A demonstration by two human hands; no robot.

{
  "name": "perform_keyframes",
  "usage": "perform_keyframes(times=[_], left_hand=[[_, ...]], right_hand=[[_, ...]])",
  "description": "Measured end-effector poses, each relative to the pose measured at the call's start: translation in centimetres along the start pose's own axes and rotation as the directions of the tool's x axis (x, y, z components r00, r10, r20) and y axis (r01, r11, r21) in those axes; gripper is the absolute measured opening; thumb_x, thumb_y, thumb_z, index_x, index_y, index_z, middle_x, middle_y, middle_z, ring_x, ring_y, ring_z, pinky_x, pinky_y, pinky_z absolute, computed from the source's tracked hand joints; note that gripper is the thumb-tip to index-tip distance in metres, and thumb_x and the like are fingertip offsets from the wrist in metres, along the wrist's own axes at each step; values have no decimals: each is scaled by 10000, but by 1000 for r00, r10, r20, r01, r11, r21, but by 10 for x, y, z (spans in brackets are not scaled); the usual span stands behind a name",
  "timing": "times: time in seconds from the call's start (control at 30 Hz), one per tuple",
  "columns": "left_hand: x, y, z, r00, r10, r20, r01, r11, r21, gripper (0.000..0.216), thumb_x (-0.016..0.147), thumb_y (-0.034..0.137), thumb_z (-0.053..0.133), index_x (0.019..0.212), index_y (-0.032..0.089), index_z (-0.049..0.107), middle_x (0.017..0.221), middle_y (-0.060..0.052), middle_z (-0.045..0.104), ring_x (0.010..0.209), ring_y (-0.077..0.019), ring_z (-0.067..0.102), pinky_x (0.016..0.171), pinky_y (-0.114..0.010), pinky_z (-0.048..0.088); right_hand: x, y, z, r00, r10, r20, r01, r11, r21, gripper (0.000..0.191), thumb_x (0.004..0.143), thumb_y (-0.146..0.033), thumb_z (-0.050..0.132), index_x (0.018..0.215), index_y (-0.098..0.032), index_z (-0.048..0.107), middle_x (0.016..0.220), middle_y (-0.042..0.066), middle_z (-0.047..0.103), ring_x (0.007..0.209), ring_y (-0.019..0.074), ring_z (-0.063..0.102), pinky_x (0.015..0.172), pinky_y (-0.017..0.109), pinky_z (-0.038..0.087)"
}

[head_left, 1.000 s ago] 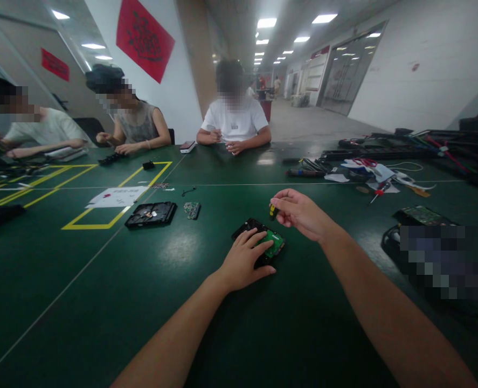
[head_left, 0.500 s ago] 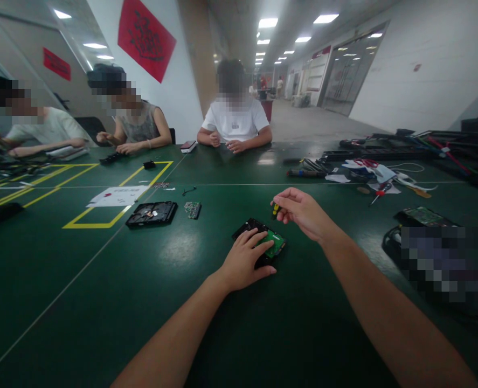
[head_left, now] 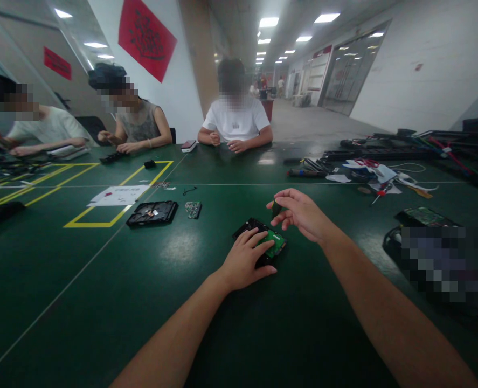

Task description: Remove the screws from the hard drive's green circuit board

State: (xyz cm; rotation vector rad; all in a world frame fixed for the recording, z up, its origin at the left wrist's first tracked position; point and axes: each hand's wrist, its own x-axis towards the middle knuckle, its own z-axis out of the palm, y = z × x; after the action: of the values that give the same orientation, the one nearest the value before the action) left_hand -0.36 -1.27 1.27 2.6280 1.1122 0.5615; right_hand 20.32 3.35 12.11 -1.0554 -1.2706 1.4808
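Note:
A black hard drive (head_left: 247, 227) with a green circuit board (head_left: 276, 243) on top lies on the green table (head_left: 101, 302) in front of me. My left hand (head_left: 244, 260) rests flat on the drive, fingers spread over the board. Just above the drive's far right corner, my right hand (head_left: 301, 213) pinches a small screwdriver (head_left: 276, 207) with a dark and yellow handle, its tip pointing down toward the drive.
Another opened black drive (head_left: 152, 213) and a loose small circuit board (head_left: 192, 209) lie to the left by a yellow taped rectangle (head_left: 117, 215) with a white paper (head_left: 117, 195). Tools and cables (head_left: 368, 170) crowd the right. Three people sit across the table.
My right hand has turned the screwdriver slightly between its fingers and dipped a little toward the drive. My left hand has stayed on the drive.

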Motion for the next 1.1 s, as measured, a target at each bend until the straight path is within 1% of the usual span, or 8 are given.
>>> perform_keyframes(times=[0.1,0.2,0.4,0.6,0.73,0.8,1.0,1.1], left_hand=[[0,1,-1,1000,3,-1,-3,1000,-3,739,897,652,678,1527,321,478,1602,-85,453,1526,-372,309,1237,-595,248],[-1,1,-1,1000,-2,1,2,1000,7,740,901,655,671,1527,309,480,1599,-88,456,1526,-369,310,1239,-589,251],[0,2,-3,1000,-6,14,5,1000,22,726,911,663,654,1517,293,498,1609,-89,439,1527,-370,307,1244,-586,248],[0,2,-3,1000,-10,18,10,1000,23,730,917,666,645,1531,307,479,1615,-79,432,1535,-367,290,1247,-588,239],[0,1,-2,1000,-6,20,5,1000,27,742,914,668,648,1537,305,472,1617,-81,429,1534,-369,290,1244,-589,242],[0,0,-1,1000,-5,19,4,1000,27,744,909,670,653,1533,303,478,1612,-84,436,1531,-372,296,1239,-591,251],[0,1,-1,1000,0,6,0,1000,24,733,910,664,658,1527,308,485,1602,-82,450,1528,-368,304,1240,-585,258],[-1,3,-3,1000,0,4,0,1000,20,723,917,656,653,1526,303,486,1602,-84,449,1529,-367,305,1240,-586,257]], right_hand=[[0,0,1,1000,-6,27,5,1000,22,164,885,-293,680,966,-226,555,1046,99,747,625,175,721,437,234,484],[1,1,1,999,-30,23,30,1000,-5,103,886,-272,657,964,-213,627,1038,91,734,643,163,711,498,251,515],[4,2,-1,994,-100,-46,90,980,-176,189,911,-296,597,937,-195,755,836,65,681,591,123,592,481,236,437],[1,2,4,999,-50,1,50,987,-156,176,905,-357,662,978,-207,719,821,42,656,534,109,561,407,228,358],[1,3,3,998,-24,-55,23,1000,-12,107,901,-301,658,947,-217,612,890,47,687,608,149,671,513,257,513],[4,3,1,996,-35,-80,33,999,-24,78,917,-278,613,947,-206,613,932,65,712,611,142,673,534,256,528],[9,8,-2,988,-124,-90,103,973,-206,200,956,-339,560,967,-190,694,986,77,740,561,92,589,455,203,432],[8,10,-1,987,-149,-57,129,956,-262,200,947,-365,598,951,-192,697,874,45,711,522,74,519,412,187,355]])
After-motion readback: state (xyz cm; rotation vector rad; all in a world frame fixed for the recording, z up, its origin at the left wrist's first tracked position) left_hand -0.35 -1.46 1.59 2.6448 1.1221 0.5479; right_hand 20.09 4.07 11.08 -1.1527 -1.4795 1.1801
